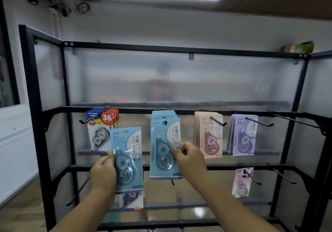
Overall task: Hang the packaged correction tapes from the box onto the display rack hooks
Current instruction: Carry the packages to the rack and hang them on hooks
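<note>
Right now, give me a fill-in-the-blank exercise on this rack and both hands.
The left hand holds a loose pack coloured ____.
The right hand pinches the hooked pack at its ____ edge.
The red badge on the leftmost packs reads ____.
Missing: blue; right; 36.

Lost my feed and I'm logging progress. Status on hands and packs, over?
Left hand holds a loose blue pack. Right hand pinches the front blue pack on the middle hook. Rear blue pack hangs behind it.
</note>
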The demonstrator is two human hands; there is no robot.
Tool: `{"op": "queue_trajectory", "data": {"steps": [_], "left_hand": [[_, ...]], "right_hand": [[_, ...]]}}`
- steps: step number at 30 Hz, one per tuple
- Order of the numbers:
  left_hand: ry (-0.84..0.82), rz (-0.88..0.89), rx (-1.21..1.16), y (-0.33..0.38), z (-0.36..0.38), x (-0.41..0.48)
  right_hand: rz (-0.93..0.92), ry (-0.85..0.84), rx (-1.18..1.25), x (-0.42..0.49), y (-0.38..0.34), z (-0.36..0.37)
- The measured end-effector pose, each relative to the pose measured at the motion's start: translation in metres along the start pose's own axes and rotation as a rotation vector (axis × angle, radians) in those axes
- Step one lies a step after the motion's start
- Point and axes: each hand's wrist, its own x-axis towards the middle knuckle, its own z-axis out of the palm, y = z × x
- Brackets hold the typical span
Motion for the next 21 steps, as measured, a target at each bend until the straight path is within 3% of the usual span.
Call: {"op": "queue_trajectory", "data": {"steps": [10,12,14,15,18,21], "left_hand": [[-0.033,0.021,0.033,-0.003,0.005,-0.007],[-0.048,0.029,0.047,-0.007,0.006,-0.007],[-0.082,0.032,0.05,-0.009,0.01,-0.011],[-0.105,0.039,0.057,-0.009,0.014,-0.013],[-0.166,0.068,0.056,-0.008,0.028,-0.024],[-0.229,0.073,0.038,-0.003,0.04,-0.032]], "right_hand": [[0.128,0.059,-0.672,0.062,0.0,-0.002],[0.031,0.07,-0.459,0.044,-0.004,-0.003],[-0.026,-0.045,-0.04,0.016,-0.011,0.0],[-0.06,-0.119,0.051,0.003,-0.015,0.003],[-0.197,-0.189,-0.059,-0.014,-0.012,0.009],[-0.216,-0.06,-0.069,-0.01,-0.013,0.002]]}}
